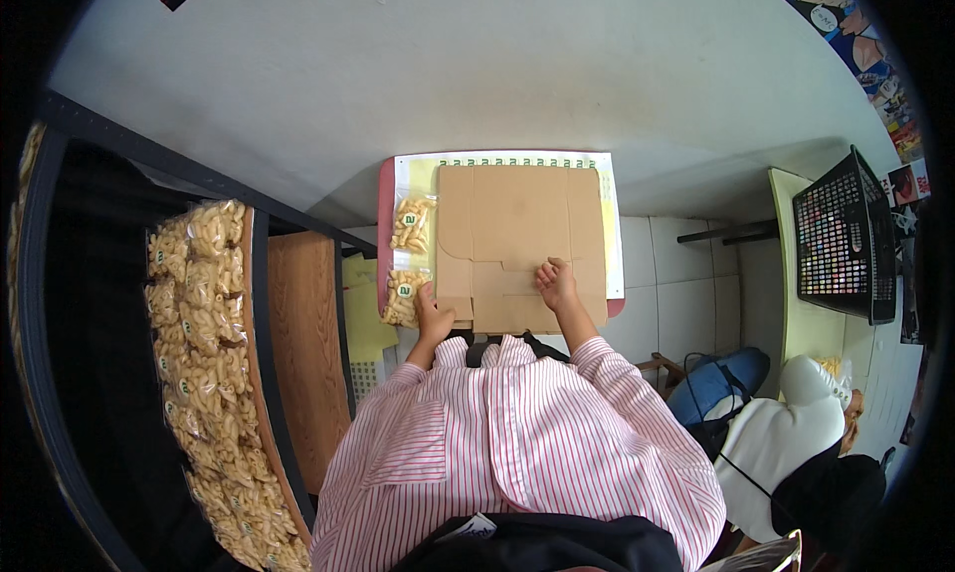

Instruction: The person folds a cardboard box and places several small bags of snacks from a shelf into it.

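A flattened brown cardboard box [521, 214] with crease lines and cut flaps lies in front of me. Its near left corner is next to my left hand [435, 317], whose thumb points up beside a clear bag of curled snacks [403, 297]. Whether that hand grips the cardboard or the bag I cannot tell. Over the near right part of the cardboard is my right hand [556, 282], fingers loosely curled, with nothing seen in it. A second snack bag [412, 225] with a round green-marked sticker lies farther up, left of the cardboard.
Under the cardboard are printed sheets [613, 229] on a red-edged table [386, 199]. A dark-framed rack [261, 311] at left holds many snack bags [209, 370]. At right, a black plastic basket [847, 236] stands on a pale table [787, 333], with a seated person [776, 452] nearby. A wall [485, 65] rises ahead.
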Tool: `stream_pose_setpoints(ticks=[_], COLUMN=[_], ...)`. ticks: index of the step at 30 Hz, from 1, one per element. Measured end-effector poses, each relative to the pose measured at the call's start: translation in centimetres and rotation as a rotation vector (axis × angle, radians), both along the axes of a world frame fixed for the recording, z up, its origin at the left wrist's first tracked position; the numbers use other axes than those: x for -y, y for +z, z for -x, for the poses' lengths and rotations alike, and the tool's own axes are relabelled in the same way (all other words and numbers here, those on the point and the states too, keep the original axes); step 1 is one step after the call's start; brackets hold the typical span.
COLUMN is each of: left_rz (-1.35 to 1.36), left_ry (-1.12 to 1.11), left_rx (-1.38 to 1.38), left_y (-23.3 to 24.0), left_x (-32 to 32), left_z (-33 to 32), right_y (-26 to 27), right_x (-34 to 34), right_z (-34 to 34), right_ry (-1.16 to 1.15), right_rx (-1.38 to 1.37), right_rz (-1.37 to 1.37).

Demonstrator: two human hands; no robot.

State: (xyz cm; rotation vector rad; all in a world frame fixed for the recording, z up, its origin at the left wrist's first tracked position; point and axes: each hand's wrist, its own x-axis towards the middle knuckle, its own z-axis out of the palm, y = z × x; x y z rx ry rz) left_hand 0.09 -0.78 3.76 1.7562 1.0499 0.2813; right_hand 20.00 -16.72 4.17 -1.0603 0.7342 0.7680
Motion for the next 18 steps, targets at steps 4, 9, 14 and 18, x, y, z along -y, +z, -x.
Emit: stream_pose_setpoints(ticks=[4, 9, 14, 18], left_rz=[0.094, 0.292, 0.296, 0.304], left_ry=[0.040, -0.118, -0.204, -0.199], left_rx=[0.002, 0.122, 0.083, 0.089], left_y=[0.3, 1.1, 1.8, 0.9], left_x=[0.0, -0.2, -0.2, -0.4], left_z=[0.1, 0.4, 0.7, 1.0], right_y=[-0.4, 3.6, 12.9, 17.5], right_x=[0.2, -1.8, -4.9, -5.2], right_z=[-1.9, -1.6, -6.0, -8.3], right_ry=[0.082, 0.080, 0.063, 0.463], right_rx=[-0.117, 0.000, 0.509, 0.962], right_rz=[-0.091, -0.010, -0.457, -0.068])
